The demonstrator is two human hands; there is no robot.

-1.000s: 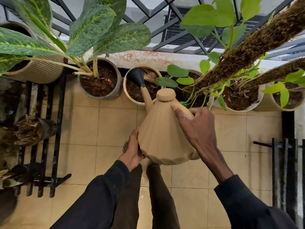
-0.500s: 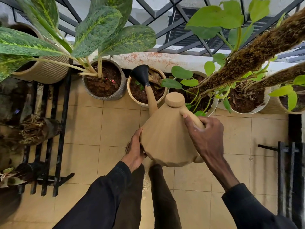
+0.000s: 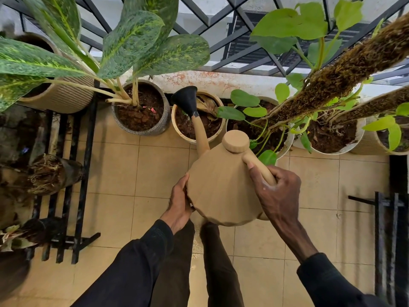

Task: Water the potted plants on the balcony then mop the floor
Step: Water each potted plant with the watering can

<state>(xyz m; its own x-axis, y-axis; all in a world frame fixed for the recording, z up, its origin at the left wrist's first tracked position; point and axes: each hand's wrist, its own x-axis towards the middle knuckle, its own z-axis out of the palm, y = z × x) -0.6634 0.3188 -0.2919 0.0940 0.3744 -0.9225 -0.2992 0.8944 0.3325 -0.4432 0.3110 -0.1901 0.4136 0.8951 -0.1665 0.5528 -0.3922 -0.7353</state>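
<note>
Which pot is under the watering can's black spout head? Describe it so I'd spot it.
Along the rust-stained ledge under the railing, a row of pots stands on the tiles. The cream pot sits between a grey speckled pot and a white pot. Unlike them it carries no tall plant, only soil and a dry brown leaf.

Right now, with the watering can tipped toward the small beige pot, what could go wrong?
1. The watering can has its black spout head near the beige pot at its left rim, so water may miss onto the tiles.
2. The floor patch between the feet looks wet; slipping is possible.
</note>
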